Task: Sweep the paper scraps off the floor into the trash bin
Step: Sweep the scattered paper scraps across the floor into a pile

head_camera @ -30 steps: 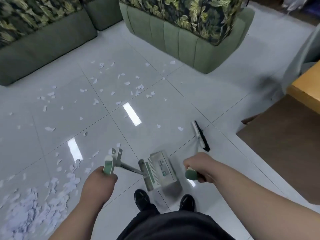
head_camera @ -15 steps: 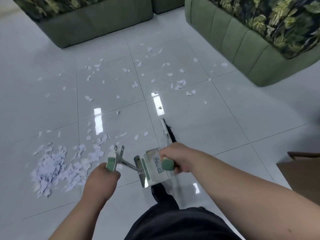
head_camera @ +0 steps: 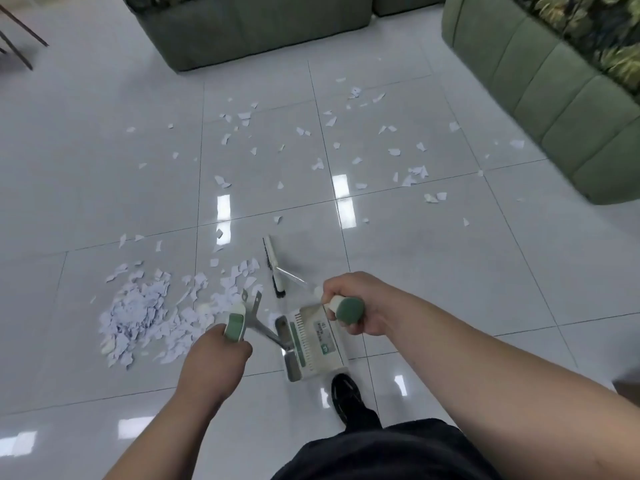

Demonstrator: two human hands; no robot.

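My left hand (head_camera: 214,355) grips the green-capped handle of a long-handled white dustpan (head_camera: 311,341), whose pan hangs just above the floor in front of my feet. My right hand (head_camera: 353,303) grips the green handle end of a broom; its black-bristled broom head (head_camera: 273,268) rests on the tiles just right of a heap of white paper scraps (head_camera: 138,313). Several loose scattered scraps (head_camera: 412,173) lie spread over the glossy tiles farther ahead. No trash bin is in view.
A green sofa (head_camera: 249,26) stands at the back and a second green sofa section (head_camera: 554,109) runs along the right. Dark thin legs of some furniture (head_camera: 17,46) show at the far left. My black shoe (head_camera: 346,393) is under the dustpan.
The view has turned left, so the scrap heap now lies closer to centre. The broom head has come left to the heap's right edge, with both hands keeping their grips.
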